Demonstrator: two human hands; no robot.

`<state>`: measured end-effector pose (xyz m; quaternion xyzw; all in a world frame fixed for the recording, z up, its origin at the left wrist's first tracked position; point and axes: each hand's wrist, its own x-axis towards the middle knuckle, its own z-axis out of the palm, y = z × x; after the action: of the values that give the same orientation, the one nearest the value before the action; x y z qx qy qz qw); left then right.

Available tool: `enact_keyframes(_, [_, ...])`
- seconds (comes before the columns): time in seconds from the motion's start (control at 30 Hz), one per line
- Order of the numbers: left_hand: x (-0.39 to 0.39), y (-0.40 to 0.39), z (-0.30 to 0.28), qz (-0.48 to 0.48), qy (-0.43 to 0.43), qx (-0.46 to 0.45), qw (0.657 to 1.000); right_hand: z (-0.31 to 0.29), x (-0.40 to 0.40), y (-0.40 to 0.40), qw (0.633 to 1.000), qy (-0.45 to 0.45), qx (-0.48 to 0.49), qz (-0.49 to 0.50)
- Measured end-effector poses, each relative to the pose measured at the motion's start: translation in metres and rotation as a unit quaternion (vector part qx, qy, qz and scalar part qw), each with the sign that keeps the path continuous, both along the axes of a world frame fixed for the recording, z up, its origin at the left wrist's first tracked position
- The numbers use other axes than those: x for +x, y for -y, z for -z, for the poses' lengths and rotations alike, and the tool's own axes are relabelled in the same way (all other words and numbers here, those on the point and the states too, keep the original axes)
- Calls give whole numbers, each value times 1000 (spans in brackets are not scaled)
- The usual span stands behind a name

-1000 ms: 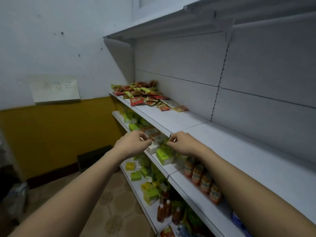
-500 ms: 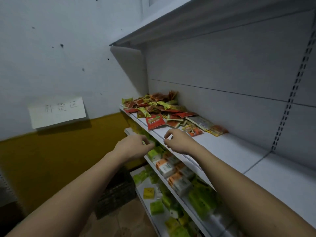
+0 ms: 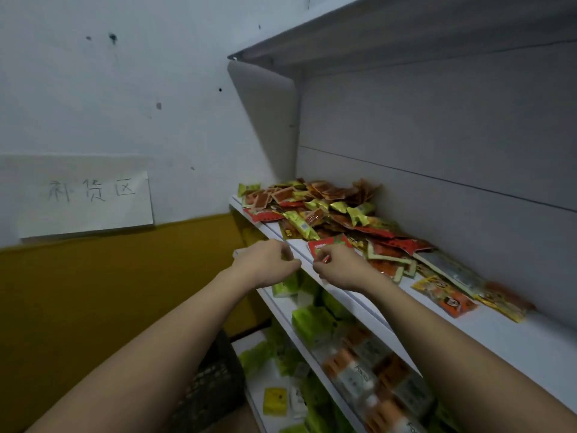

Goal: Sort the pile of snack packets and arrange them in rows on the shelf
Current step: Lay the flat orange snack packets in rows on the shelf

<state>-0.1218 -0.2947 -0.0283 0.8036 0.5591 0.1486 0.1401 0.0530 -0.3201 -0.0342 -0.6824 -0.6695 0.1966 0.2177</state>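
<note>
A loose pile of snack packets (image 3: 331, 214), red, orange and yellow-green, covers the far left end of the white shelf (image 3: 515, 345). More packets trail right along the back wall, ending at an orange one (image 3: 443, 296). My left hand (image 3: 265, 260) hovers with curled fingers just off the shelf's front edge and holds nothing I can see. My right hand (image 3: 340, 267), also curled, sits over the front edge in front of a red packet (image 3: 331, 243). Whether it touches that packet is unclear.
Another white shelf (image 3: 374, 35) hangs overhead. Lower shelves carry green and orange boxed goods (image 3: 359, 370). A dark crate (image 3: 212, 382) stands on the floor at the left. A paper sign (image 3: 84, 195) is stuck to the left wall.
The view has closed in on the pile and swung left. Both hands rose from the lower shelf's level to the pile shelf's front edge, keeping the same curled pose.
</note>
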Motion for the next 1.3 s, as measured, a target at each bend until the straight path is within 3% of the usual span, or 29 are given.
enact_keyframes(0.23, [-35, -149, 2, 88, -18, -9, 996, 6, -38, -146, 997, -15, -12, 71])
enact_keyframes(0.37, [-34, -216, 9, 135, 24, 8, 990, 19, -35, -196, 993, -43, -10, 108])
enact_keyframes(0.47, [-17, -262, 20, 175, 50, 6, 983, 20, -16, -221, 992, -52, -13, 118])
enact_keyframes(0.7, [37, -357, 17, 210, 101, 32, 972, 1, 65, -289, 968, -83, 87, 218])
enact_keyframes(0.9, [91, -430, -15, 236, 93, 89, 963, -11, 101, -366, 951, -20, 161, 264])
enact_keyframes(1.0, [117, -457, -30, 258, 137, 114, 950, -27, 123, -386, 918, 33, 222, 326])
enact_keyframes(1.13, [146, -478, -28, 290, 139, 87, 943, -34, 158, -405, 885, 79, 180, 421])
enact_keyframes(1.23, [164, -498, -26, 312, 148, 64, 936, -29, 169, -414, 888, 144, 112, 423])
enact_keyframes(1.3, [176, -508, -24, 329, 151, 52, 931, -28, 171, -414, 886, 154, 122, 420])
